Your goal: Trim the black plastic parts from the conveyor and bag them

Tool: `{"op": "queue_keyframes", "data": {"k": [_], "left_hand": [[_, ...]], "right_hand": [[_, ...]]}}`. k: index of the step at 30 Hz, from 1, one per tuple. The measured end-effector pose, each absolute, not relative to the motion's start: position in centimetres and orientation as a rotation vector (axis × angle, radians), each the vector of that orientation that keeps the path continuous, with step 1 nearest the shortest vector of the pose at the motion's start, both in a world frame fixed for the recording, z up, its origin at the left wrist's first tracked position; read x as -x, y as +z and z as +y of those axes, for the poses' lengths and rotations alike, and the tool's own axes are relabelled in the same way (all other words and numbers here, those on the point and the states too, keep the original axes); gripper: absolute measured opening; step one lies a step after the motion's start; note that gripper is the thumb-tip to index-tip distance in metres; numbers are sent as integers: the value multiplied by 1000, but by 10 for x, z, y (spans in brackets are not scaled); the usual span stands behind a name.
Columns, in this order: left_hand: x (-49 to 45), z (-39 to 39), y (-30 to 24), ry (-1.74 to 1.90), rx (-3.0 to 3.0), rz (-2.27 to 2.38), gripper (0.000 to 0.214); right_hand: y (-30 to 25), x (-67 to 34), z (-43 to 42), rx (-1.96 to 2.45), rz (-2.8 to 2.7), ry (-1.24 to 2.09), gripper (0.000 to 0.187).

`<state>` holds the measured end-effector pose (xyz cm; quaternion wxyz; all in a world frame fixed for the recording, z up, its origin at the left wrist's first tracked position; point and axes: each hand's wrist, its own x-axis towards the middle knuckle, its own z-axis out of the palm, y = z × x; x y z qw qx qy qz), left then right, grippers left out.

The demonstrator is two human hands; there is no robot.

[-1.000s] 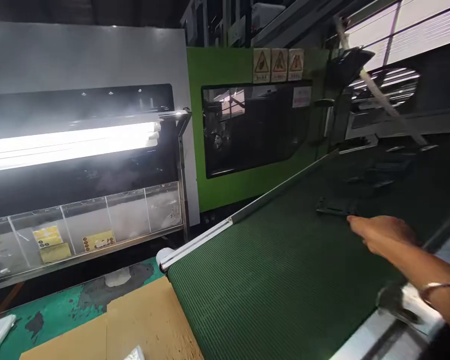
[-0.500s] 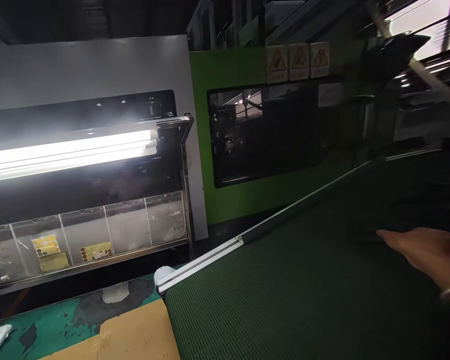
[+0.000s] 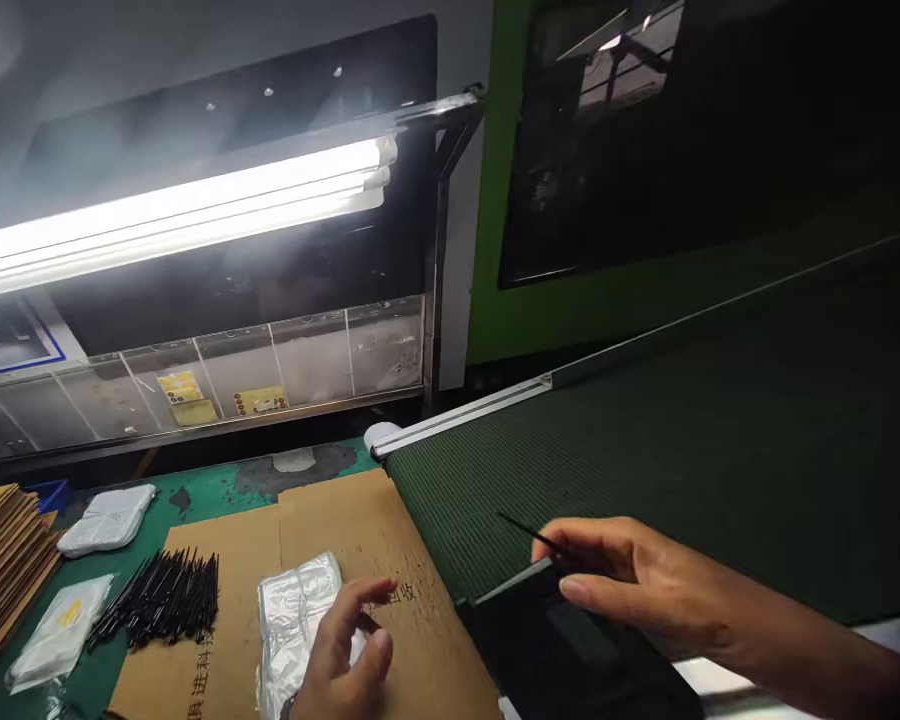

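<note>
My right hand [image 3: 645,580] is closed around a thin black stick [image 3: 521,524], whose tip points out to the left past my fingers. It is over the near end of the dark green ribbed conveyor belt [image 3: 487,490]. My left hand [image 3: 349,655] hovers beside a stack of clear plastic bags [image 3: 292,610], its fingers bent but apart, partly covering the bags. Those bags lie on a flattened cardboard sheet [image 3: 412,560]. Left of them is a heap of similar thin black sticks [image 3: 169,600].
At the far left stands a stack of cardboard sheets [image 3: 4,570]. White packets [image 3: 109,520] lie on the green table [image 3: 217,490]. A bright tube lamp [image 3: 195,205] hangs over a row of clear compartments [image 3: 311,365]. The belt's white metal edge [image 3: 465,415] runs rightward.
My view has swung down and left, bringing the bags, stick heap and cardboard stack into sight. My right hand has come from over the belt to its near end; my left hand has appeared.
</note>
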<state>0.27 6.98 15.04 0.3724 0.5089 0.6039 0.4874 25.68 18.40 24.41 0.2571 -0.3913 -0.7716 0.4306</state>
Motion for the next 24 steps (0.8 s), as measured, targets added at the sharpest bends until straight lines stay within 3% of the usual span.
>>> {"op": "queue_keyframes", "data": {"k": [2,5,14,24], "left_hand": [[0,72,157,1156,-1282,1131,62],[9,60,155,844,-1132,791,68],[49,-7,119,853,-571,921,46],[62,-41,97,1022,-277,1008,43]], "right_hand": [[227,-219,158,898,-2100,1669,30],[208,-170,132,835,-2073,1924,28],[147,-93,100,779,-2039,2217,38],[114,-57,75,839,-1787,2430,45]]}}
